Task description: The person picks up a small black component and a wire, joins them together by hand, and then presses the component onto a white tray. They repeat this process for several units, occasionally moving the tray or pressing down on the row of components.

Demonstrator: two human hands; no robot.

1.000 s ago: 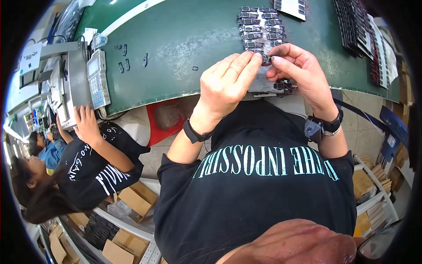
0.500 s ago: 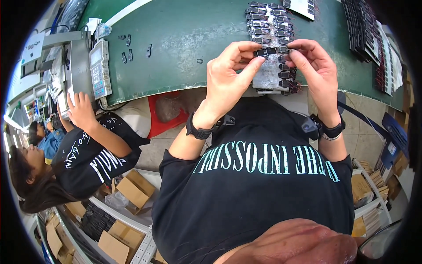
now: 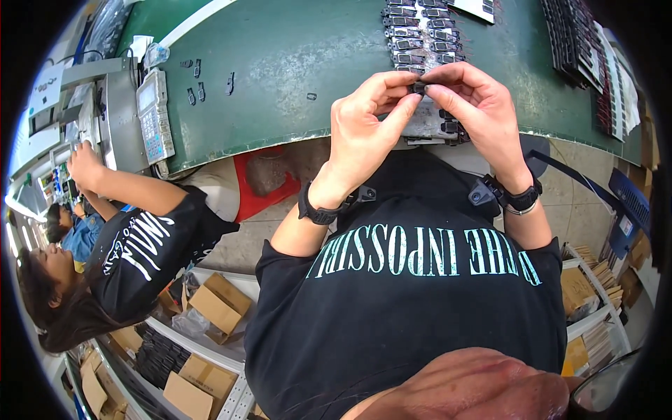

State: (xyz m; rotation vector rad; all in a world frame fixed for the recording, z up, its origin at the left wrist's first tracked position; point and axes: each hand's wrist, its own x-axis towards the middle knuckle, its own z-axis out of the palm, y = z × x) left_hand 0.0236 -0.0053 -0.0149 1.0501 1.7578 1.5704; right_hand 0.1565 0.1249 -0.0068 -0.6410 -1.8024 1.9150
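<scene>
A small black plastic part (image 3: 418, 88) is pinched between my two hands, above the near end of a metal plate (image 3: 423, 126). My left hand (image 3: 371, 115) grips its left side between thumb and fingers. My right hand (image 3: 479, 101) closes on the same part from the right, fingertips nearly meeting those of the left. On the plate two columns of similar small black parts with rectangular faces (image 3: 444, 36) run away from me, thin red wires at their right side. My hands hide the middle of these columns.
Several loose black parts (image 3: 229, 84) lie on the green table (image 3: 280, 63) to the left, one (image 3: 311, 96) nearer me. A keypad device (image 3: 152, 115) stands at the left, beside a co-worker (image 3: 133, 238). Stacked black strips (image 3: 570, 49) fill the right. A red stool (image 3: 255, 199) is below the table edge.
My right hand has moved left to meet the left hand, and both now hold the black part. The co-worker's hand has shifted away from the keypad device.
</scene>
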